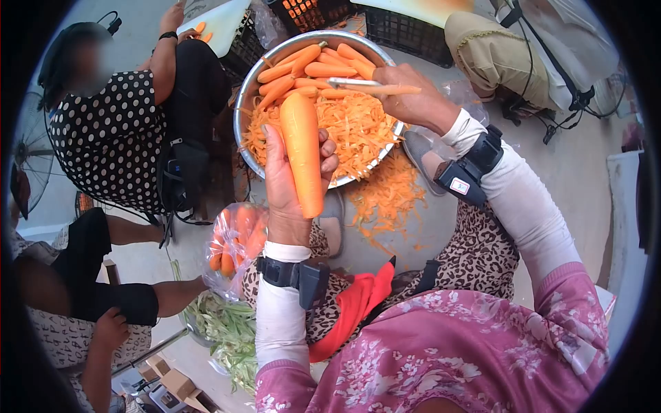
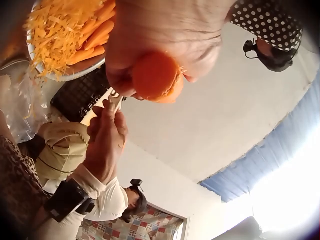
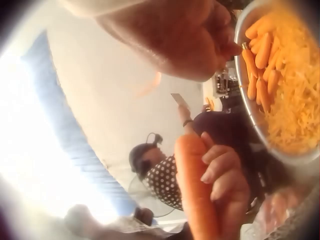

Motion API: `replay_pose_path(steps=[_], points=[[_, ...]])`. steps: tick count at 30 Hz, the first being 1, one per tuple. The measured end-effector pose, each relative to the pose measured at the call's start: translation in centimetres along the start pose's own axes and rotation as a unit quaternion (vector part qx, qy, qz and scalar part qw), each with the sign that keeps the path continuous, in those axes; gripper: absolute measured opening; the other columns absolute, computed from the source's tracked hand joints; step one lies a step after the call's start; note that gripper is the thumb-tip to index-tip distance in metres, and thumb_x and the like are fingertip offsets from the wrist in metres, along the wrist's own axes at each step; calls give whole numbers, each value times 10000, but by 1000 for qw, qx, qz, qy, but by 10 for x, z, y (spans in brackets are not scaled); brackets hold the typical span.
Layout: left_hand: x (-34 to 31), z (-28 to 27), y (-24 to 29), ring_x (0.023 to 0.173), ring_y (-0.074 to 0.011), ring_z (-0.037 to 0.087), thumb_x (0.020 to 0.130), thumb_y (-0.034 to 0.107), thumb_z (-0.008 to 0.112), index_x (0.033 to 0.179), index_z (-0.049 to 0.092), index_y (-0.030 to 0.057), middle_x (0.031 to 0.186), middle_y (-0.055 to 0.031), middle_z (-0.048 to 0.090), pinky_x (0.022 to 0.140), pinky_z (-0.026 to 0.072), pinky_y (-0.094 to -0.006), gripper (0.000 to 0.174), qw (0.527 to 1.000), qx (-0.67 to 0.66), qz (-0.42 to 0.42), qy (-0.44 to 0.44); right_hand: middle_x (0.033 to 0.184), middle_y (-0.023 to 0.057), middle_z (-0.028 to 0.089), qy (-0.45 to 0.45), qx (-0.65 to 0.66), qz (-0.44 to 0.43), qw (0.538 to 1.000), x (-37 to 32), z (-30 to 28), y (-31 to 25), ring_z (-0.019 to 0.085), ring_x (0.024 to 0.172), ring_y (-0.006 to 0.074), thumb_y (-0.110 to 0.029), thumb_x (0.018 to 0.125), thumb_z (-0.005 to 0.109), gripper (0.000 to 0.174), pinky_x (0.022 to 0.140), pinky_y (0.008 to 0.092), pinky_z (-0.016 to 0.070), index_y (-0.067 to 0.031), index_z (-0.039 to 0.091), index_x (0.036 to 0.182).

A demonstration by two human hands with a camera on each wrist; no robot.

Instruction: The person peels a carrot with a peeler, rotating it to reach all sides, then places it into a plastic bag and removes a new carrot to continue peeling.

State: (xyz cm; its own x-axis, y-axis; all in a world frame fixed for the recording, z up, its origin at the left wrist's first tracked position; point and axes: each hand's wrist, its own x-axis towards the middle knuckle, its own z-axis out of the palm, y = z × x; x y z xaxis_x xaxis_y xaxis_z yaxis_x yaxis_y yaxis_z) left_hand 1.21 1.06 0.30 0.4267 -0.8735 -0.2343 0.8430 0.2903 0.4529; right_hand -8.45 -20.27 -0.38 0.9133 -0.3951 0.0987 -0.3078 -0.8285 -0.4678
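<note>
A large, thick carrot (image 1: 301, 155) lies along the palm of my left hand (image 1: 279, 179), its fingers and thumb curled round the sides. The left wrist view shows the blunt orange end of this carrot (image 2: 156, 75). My right hand (image 1: 416, 96) grips a slim peeler (image 1: 354, 84) above the right part of a metal bowl (image 1: 246, 89), apart from the carrot. An orange strip (image 1: 399, 89) shows beside its fingers. Several smooth carrots (image 1: 330, 70) fill the far side of the bowl, and a heap of orange peelings (image 1: 351, 127) fills the near side.
Peelings (image 1: 389, 193) lie on the floor by my shoes. A plastic bag of carrots (image 1: 236, 237) and green leaves (image 1: 231, 330) are at the left. Black crates (image 1: 406, 34) stand beyond the bowl. One person (image 1: 103, 138) sits at the left, another (image 1: 482, 48) at the far right.
</note>
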Motion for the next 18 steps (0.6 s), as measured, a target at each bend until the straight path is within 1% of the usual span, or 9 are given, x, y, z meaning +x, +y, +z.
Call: replay_pose_path(steps=[4,6,7,9,10,12,13,15,18], points=[[3,-13,3,746,-196,479,946,534,406,1105,521,32,889,-99,513,575,414,-286,539,999,-27,-2,-28,833,241,604,66,174,-2,982,4,1,-15,603,835,400,-146,840,567,168,657,492,454,14,585,887],[3,-10,2,747,-197,482,950,529,398,1108,520,30,892,-101,516,577,417,-288,537,1000,-7,7,-10,830,230,604,-12,-22,20,999,1,8,-13,605,832,397,-117,833,557,144,643,477,469,12,566,897],[2,-9,2,749,-198,484,954,524,390,1112,519,29,895,-103,519,579,420,-290,536,1000,10,15,11,830,230,604,-11,-20,22,999,3,9,-15,605,832,397,-117,833,557,144,643,477,469,12,566,897],[3,-7,3,750,-199,486,957,522,380,1112,519,27,898,-107,522,582,423,-292,537,1000,4,23,15,824,190,623,177,138,-50,973,11,10,-21,628,829,344,-132,835,560,130,693,451,491,-17,602,878],[2,-6,2,751,-200,487,961,519,369,1113,519,24,901,-111,524,584,426,-294,539,999,1,30,19,824,190,623,172,137,-53,974,11,13,-16,628,829,344,-132,835,560,130,693,451,491,-17,602,878],[1,-5,1,751,-201,487,963,521,359,1115,516,21,904,-115,526,586,429,-295,546,999,-6,25,19,837,196,622,15,-86,-20,996,10,14,-8,621,819,359,-137,843,560,127,698,458,488,-22,587,889],[2,-5,2,751,-202,487,965,523,349,1117,514,17,907,-118,527,588,431,-295,553,1000,-12,20,19,837,196,622,18,-86,-18,996,11,15,-10,621,819,359,-137,843,560,127,698,458,488,-22,587,889],[2,-6,4,751,-204,487,963,524,353,1111,514,14,905,-119,526,588,432,-295,555,999,-20,20,18,818,211,610,170,12,-31,985,13,19,-18,595,790,413,-140,855,568,130,622,474,458,-18,555,898],[0,-7,3,749,-204,485,960,527,364,1094,519,11,895,-118,521,586,432,-293,556,998,-41,21,30,807,208,606,44,6,-13,999,15,8,-16,582,765,421,-149,863,566,144,606,475,442,-19,556,922]])
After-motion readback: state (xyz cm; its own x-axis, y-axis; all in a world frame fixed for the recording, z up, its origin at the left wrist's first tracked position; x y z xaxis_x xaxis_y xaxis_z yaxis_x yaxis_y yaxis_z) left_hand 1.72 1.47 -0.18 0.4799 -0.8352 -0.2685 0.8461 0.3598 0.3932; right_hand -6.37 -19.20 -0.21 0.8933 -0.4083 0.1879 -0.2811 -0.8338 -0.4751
